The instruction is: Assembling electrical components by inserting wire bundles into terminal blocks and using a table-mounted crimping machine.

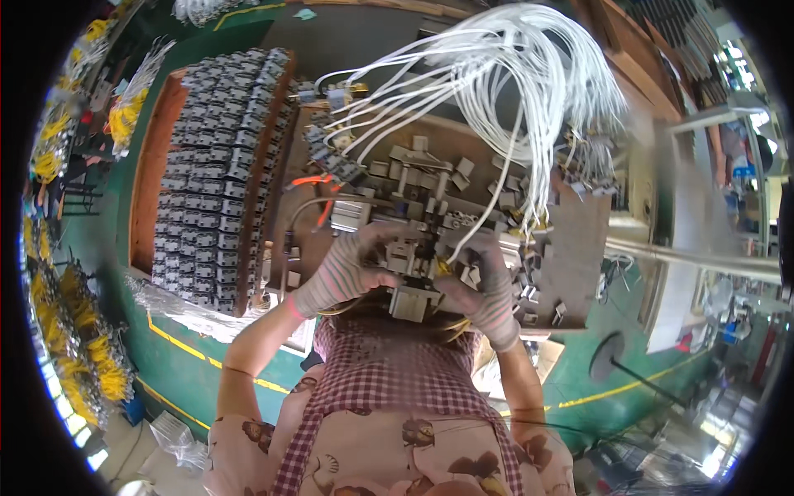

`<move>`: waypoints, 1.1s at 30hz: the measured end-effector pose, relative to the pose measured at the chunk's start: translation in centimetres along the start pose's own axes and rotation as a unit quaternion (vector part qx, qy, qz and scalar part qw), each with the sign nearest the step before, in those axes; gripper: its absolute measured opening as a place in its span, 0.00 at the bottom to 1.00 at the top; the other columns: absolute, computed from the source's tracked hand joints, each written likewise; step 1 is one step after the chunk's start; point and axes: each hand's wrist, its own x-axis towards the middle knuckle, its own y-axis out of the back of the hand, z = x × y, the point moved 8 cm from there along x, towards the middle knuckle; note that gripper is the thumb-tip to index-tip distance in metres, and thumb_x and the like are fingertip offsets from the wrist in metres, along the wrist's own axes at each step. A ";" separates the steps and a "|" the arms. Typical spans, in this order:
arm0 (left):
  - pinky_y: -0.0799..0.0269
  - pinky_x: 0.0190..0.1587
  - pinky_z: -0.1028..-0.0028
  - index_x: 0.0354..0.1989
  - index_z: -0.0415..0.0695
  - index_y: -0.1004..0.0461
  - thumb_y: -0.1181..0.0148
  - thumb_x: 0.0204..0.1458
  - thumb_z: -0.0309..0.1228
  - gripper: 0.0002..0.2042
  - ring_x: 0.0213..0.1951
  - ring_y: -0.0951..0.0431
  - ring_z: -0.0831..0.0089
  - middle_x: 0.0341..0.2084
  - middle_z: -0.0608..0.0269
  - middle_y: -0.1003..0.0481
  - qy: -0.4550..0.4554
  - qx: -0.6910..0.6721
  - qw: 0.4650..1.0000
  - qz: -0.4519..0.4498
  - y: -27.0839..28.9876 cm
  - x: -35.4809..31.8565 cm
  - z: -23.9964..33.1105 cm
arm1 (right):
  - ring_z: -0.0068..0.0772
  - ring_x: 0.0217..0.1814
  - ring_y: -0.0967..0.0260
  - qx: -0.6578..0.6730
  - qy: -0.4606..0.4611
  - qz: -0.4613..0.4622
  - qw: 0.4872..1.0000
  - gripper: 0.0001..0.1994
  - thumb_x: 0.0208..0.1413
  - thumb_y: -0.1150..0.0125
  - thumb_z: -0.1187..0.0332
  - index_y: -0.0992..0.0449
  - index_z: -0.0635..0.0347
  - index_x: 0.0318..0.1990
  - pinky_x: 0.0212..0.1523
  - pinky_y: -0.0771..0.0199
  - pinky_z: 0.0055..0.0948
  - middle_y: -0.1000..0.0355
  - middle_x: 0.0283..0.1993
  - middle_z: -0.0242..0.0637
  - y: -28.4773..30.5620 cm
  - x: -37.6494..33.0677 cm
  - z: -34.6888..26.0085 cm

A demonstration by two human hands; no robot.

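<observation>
Both my hands wear grey knit gloves and meet at a small metal fixture (411, 258) on the brown workbench (579, 248). My left hand (347, 273) presses against the fixture's left side, fingers curled around a grey part. My right hand (484, 285) is closed on a small grey connector block with a white wire (488, 217) rising from it. That wire joins a large hanging bundle of white wires (538, 74) above the bench. Loose grey connector blocks (430, 178) lie scattered across the bench behind the fixture.
A wooden tray (157, 149) on the left holds several rows of dark grey blocks (219, 157). Bundles of yellow wires (83, 347) lie along the far left. A metal rail (695, 260) runs at the right. The floor is green with yellow lines (178, 343).
</observation>
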 end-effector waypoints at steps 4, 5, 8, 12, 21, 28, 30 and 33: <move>0.34 0.54 0.71 0.63 0.43 0.38 0.27 0.39 0.49 0.42 0.54 0.30 0.69 0.56 0.61 0.32 0.037 -0.179 0.982 -0.042 -4.7 1.3 -1.2 | 0.29 0.49 0.39 -0.091 0.086 -0.004 0.992 0.27 0.36 0.27 0.74 0.28 0.53 0.49 0.52 0.38 0.31 0.35 0.47 0.32 0.7 0.2 -1.0; 0.34 0.56 0.69 0.64 0.43 0.41 0.27 0.38 0.50 0.45 0.56 0.30 0.67 0.59 0.58 0.34 -0.006 -0.115 0.993 -0.029 -4.9 1.7 -0.3 | 0.36 0.52 0.39 -0.098 0.081 0.007 0.992 0.27 0.34 0.26 0.72 0.28 0.53 0.48 0.54 0.40 0.35 0.34 0.48 0.34 0.8 0.1 -0.3; 0.32 0.56 0.66 0.67 0.43 0.46 0.29 0.38 0.52 0.49 0.57 0.29 0.61 0.61 0.53 0.36 -0.070 0.022 0.997 -0.020 -5.2 2.1 1.1 | 0.43 0.54 0.38 -0.090 0.079 0.012 0.993 0.28 0.32 0.25 0.71 0.27 0.52 0.47 0.56 0.41 0.40 0.33 0.49 0.37 0.9 0.0 0.4; 0.27 0.48 0.61 0.70 0.44 0.51 0.29 0.37 0.45 0.51 0.49 0.25 0.51 0.56 0.50 0.31 -0.105 0.192 0.975 -0.038 -5.0 1.7 1.9 | 0.42 0.52 0.38 -0.071 0.110 0.004 0.991 0.27 0.32 0.24 0.70 0.27 0.52 0.45 0.54 0.39 0.39 0.33 0.47 0.37 0.9 0.2 0.9; 0.27 0.42 0.67 0.64 0.42 0.41 0.28 0.42 0.42 0.41 0.40 0.22 0.63 0.45 0.56 0.24 -0.027 0.046 0.999 0.005 -5.6 -0.6 -2.3 | 0.28 0.45 0.36 -0.016 0.031 -0.068 0.997 0.29 0.35 0.24 0.74 0.30 0.55 0.49 0.47 0.32 0.26 0.36 0.47 0.33 -0.4 0.3 4.1; 0.28 0.44 0.74 0.54 0.38 0.30 0.30 0.49 0.42 0.28 0.39 0.26 0.78 0.39 0.65 0.24 0.167 -0.274 0.941 0.111 -6.3 0.2 -6.2 | 0.47 0.51 0.35 -0.130 0.017 -0.136 0.982 0.37 0.32 0.21 0.64 0.33 0.56 0.54 0.52 0.33 0.40 0.38 0.50 0.43 -1.7 1.2 3.9; 0.28 0.43 0.75 0.52 0.39 0.30 0.30 0.49 0.42 0.27 0.37 0.26 0.78 0.39 0.65 0.26 0.162 -0.257 0.945 0.124 -5.9 0.7 -6.1 | 0.50 0.52 0.36 -0.236 0.084 -0.119 0.961 0.37 0.31 0.21 0.59 0.32 0.56 0.52 0.53 0.35 0.42 0.37 0.50 0.44 -1.7 2.1 3.7; 0.27 0.43 0.72 0.52 0.41 0.29 0.32 0.49 0.42 0.26 0.39 0.23 0.67 0.43 0.58 0.27 0.016 0.097 0.980 0.171 -2.9 0.9 -1.9 | 0.47 0.50 0.37 -0.361 0.182 -0.084 0.911 0.35 0.31 0.24 0.52 0.31 0.54 0.50 0.52 0.38 0.45 0.36 0.49 0.41 -1.5 2.4 3.2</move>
